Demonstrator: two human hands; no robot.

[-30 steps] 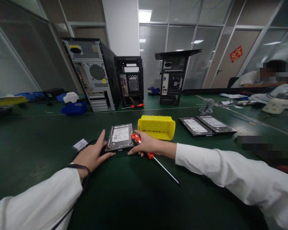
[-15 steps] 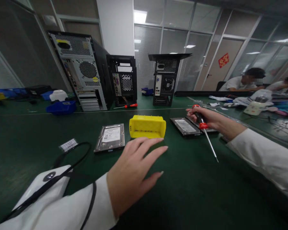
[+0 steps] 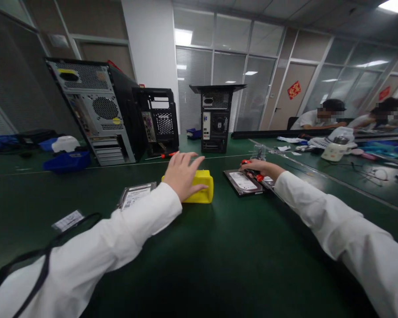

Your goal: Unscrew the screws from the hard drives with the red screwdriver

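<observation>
Screwdriver [image 3: 259, 178], red and black handle, one: in the right hand [image 3: 263, 168], whose fingers are closed around it, over the pair of hard drives at the right. Near hard drive [image 3: 243, 183], white label uppermost: flat on the table [image 3: 202, 260]; its neighbour is largely covered by the right hand. Clear cup [image 3: 259, 152]: just behind the pair. Yellow bin [image 3: 204, 183]: mid-table, partly behind the left hand [image 3: 181, 176], which is spread, fingers apart, gripping nothing; whether it touches the bin cannot be told. Left-hand hard drive [image 3: 135, 194]: flat, partly covered by the left sleeve [image 3: 129, 234]. Labelled packet [image 3: 68, 221]: farther left. Rear row: large computer tower [image 3: 108, 110], narrow open case [image 3: 159, 123], third case [image 3: 215, 121] with overhanging top panel. Blue tray [image 3: 66, 162]: beside the large tower.
</observation>
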